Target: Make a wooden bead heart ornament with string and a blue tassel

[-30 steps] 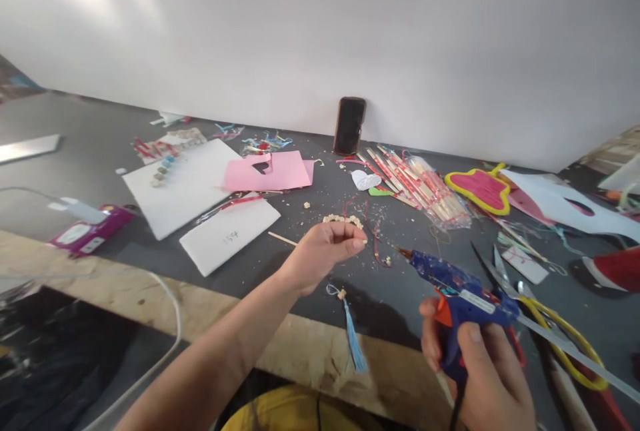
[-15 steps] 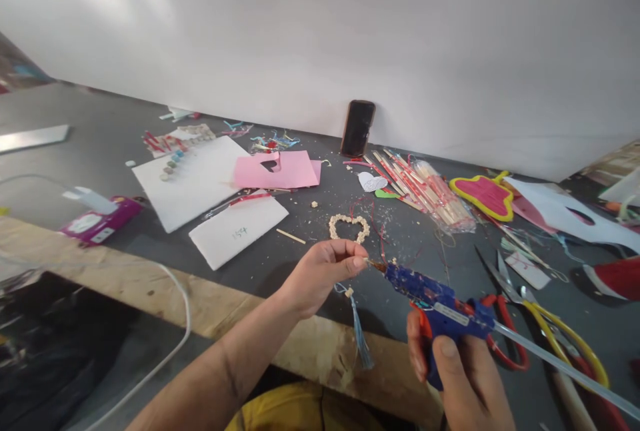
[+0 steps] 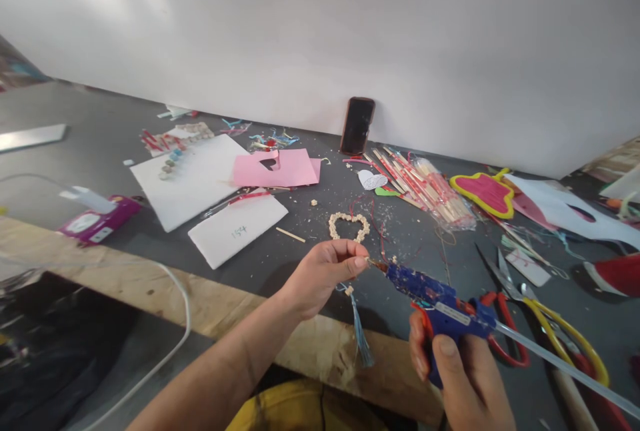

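My right hand (image 3: pixel 463 371) is wrapped round the handle of a blue glue gun (image 3: pixel 425 291), with a clear glue stick (image 3: pixel 565 368) running out of its back. The gun's nozzle points left, right at the fingertips of my left hand (image 3: pixel 327 274). There my thumb and forefinger are pinched together on something small and pale, too little to name. Just beyond the left hand lies a heart-shaped ring of small beige pieces (image 3: pixel 333 223). A blue tassel (image 3: pixel 361 331) with a small beige piece at its top hangs at the table edge below that hand.
A black phone (image 3: pixel 357 126) leans on the wall. Right of it lie wrapped sticks (image 3: pixel 415 184) and a pink, yellow-rimmed shape (image 3: pixel 485 194). Scissors (image 3: pixel 507 271) lie near the gun. White boards (image 3: pixel 239 228), pink paper (image 3: pixel 290 168) and a purple power strip (image 3: pixel 103 221) are left.
Hardly anything differs. The glue gun's nozzle has shifted very slightly right at my left fingertips; both hands keep their grips.
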Tool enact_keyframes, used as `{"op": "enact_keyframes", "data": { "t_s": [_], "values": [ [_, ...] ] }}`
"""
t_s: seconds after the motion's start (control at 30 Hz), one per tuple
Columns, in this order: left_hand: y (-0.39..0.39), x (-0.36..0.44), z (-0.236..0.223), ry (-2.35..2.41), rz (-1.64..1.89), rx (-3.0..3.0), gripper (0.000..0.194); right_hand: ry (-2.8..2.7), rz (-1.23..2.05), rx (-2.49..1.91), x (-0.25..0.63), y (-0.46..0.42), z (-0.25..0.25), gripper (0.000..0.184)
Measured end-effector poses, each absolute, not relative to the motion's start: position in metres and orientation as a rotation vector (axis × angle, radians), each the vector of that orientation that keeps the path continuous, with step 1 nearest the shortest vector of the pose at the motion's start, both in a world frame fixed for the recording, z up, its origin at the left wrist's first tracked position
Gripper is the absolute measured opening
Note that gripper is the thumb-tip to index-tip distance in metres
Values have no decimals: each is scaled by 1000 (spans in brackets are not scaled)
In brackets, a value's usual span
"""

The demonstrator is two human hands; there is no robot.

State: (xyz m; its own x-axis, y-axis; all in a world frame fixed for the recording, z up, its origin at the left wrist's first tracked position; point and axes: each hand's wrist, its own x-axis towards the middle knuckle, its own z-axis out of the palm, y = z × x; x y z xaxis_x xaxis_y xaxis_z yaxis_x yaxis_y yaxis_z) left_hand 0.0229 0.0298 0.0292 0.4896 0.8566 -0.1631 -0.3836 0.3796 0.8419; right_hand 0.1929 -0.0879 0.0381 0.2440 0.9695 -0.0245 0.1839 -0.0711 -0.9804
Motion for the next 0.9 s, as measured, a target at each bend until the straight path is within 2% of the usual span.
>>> {"op": "enact_keyframes", "data": {
  "t_s": [0.7,0.9],
  "values": [
    [30,23,25,670,883,806,19,-1206,961,-1450,199,-88,28,27],
    [28,12,32,757,965,860,20,-1000,881,-1572,203,-79,41,29]
  ]
}}
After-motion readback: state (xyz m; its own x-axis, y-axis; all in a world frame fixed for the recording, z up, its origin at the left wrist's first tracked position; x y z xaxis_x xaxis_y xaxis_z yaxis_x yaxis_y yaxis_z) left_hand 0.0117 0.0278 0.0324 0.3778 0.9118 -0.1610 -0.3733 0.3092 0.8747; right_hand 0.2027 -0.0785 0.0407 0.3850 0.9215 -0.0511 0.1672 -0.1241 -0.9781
